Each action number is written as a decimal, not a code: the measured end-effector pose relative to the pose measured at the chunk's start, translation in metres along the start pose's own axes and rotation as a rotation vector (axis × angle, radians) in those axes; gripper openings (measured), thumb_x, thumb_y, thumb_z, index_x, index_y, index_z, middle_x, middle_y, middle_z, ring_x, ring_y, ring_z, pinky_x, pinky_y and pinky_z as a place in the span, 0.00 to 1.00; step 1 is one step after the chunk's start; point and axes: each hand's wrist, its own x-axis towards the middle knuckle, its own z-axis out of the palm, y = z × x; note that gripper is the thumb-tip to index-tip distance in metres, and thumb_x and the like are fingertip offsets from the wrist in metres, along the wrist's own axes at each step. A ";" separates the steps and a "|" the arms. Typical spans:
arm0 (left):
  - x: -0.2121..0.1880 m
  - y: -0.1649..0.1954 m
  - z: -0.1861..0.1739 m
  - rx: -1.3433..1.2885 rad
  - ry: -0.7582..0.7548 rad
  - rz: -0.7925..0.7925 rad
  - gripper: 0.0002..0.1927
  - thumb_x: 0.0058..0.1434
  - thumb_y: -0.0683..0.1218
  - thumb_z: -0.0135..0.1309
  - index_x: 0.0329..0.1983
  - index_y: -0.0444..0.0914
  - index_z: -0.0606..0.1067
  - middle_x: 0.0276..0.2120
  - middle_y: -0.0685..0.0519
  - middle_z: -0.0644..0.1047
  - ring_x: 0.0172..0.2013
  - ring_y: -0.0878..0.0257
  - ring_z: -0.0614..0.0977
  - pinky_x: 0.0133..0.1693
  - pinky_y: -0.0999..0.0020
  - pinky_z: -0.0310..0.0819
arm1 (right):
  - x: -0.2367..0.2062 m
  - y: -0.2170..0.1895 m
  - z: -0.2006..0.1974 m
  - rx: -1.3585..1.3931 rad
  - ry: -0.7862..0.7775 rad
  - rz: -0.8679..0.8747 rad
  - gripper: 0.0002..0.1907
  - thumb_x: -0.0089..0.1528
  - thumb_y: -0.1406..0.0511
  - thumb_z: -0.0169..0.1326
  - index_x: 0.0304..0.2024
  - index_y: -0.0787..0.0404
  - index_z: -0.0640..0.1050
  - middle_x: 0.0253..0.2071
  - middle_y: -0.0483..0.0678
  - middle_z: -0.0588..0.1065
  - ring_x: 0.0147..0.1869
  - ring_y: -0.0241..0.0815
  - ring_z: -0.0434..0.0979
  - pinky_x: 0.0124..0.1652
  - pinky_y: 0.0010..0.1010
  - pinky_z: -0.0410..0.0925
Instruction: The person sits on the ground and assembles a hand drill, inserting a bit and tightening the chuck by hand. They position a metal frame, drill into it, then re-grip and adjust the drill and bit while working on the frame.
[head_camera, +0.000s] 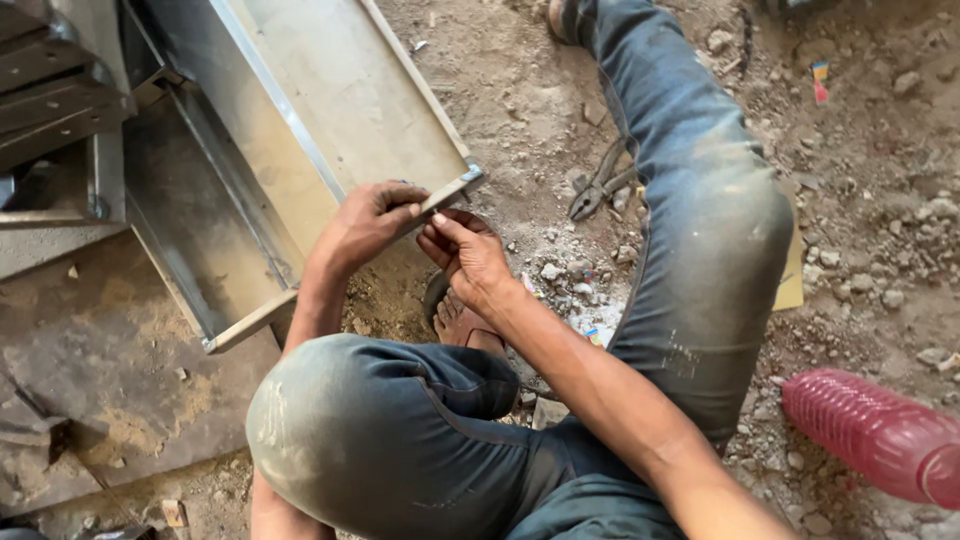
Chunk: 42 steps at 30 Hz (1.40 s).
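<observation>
Both hands (420, 235) raised, fingertips pinched together, knees bent.

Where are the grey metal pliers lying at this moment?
In the head view, the grey metal pliers lie on the dirt ground right of centre, against the inner side of the person's blue-jeaned right leg, just right of the metal tray's corner.

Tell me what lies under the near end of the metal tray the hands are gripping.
Under the metal tray end, bare dirt ground and a sandalled foot show below the left hand and right hand. Whatever sits directly beneath the sheet is covered.
</observation>
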 end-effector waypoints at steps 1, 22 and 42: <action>-0.001 -0.001 0.001 -0.003 0.003 0.006 0.15 0.62 0.44 0.55 0.51 0.35 0.80 0.45 0.45 0.83 0.44 0.57 0.84 0.48 0.64 0.77 | 0.000 0.001 0.000 -0.032 -0.003 -0.010 0.04 0.64 0.72 0.58 0.41 0.63 0.79 0.36 0.47 0.79 0.39 0.42 0.82 0.44 0.36 0.80; -0.003 -0.007 0.004 0.029 0.044 0.048 0.15 0.62 0.44 0.54 0.51 0.36 0.80 0.45 0.44 0.81 0.45 0.49 0.83 0.49 0.60 0.76 | 0.004 0.012 0.004 -0.308 0.105 -0.240 0.05 0.62 0.73 0.60 0.40 0.65 0.79 0.37 0.47 0.80 0.38 0.38 0.82 0.43 0.33 0.80; -0.001 -0.015 -0.001 -0.085 -0.019 -0.039 0.15 0.60 0.44 0.58 0.50 0.37 0.81 0.41 0.47 0.85 0.40 0.60 0.85 0.44 0.64 0.79 | 0.006 0.012 -0.003 -0.314 0.136 -0.261 0.06 0.60 0.72 0.62 0.40 0.68 0.80 0.34 0.50 0.81 0.35 0.40 0.83 0.39 0.33 0.80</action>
